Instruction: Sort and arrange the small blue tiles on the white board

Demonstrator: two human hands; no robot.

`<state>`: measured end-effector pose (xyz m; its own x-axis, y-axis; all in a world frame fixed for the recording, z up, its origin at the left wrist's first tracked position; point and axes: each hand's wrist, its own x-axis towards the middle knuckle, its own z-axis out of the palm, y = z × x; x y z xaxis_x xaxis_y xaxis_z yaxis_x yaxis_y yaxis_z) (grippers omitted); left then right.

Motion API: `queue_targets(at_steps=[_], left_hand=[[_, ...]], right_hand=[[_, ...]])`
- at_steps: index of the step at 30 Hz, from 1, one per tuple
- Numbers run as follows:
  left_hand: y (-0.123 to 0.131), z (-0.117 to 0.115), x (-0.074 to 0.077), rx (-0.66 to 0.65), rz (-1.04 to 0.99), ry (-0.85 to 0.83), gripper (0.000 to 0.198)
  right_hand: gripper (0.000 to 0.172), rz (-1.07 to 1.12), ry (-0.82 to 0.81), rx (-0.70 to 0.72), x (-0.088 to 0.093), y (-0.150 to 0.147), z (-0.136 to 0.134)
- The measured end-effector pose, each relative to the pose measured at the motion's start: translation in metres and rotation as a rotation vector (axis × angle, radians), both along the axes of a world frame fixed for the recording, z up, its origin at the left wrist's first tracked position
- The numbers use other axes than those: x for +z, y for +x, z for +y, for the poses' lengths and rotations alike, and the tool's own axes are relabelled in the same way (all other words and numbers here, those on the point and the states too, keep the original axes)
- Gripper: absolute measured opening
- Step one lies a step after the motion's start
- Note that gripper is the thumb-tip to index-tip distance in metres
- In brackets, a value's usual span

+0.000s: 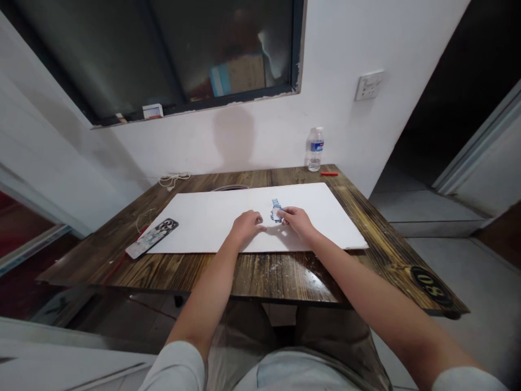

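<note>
My right hand (298, 220) pinches a small white piece with blue, jagged-looking edges (277, 214) between thumb and fingers, just over the white board (203, 222). What kind of piece it is I cannot make out. A strip of blue marks (275, 202) shows directly behind it, and whether it belongs to the same piece is unclear. To the left, my left hand (246, 227) rests at the board with its fingers curved and its thumb stretched out apart from them. Nothing shows between those fingers.
A phone (152, 238) lies across the board's left edge on the wooden table (195, 271). A water bottle (316, 149) and a red pen-like stick (329, 174) are at the back right. White cable (174, 179) lies at the back left. An "08" disc (427, 282) sits near the right corner.
</note>
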<state>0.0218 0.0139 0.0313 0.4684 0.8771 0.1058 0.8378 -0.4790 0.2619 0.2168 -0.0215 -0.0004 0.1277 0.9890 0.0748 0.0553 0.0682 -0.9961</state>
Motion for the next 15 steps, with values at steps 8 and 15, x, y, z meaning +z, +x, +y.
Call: queue_targets(at_steps=[8, 15], left_hand=[[-0.0014, 0.0046, -0.0071, -0.01, -0.017, 0.028, 0.016], [-0.0002, 0.0068, -0.0095, 0.031, -0.048, -0.056, 0.011]], right_hand=[[0.03, -0.009, 0.002, -0.007, 0.0038, -0.0013, -0.0015], [0.032, -0.025, 0.003, 0.013, 0.0019, -0.001, -0.0009]])
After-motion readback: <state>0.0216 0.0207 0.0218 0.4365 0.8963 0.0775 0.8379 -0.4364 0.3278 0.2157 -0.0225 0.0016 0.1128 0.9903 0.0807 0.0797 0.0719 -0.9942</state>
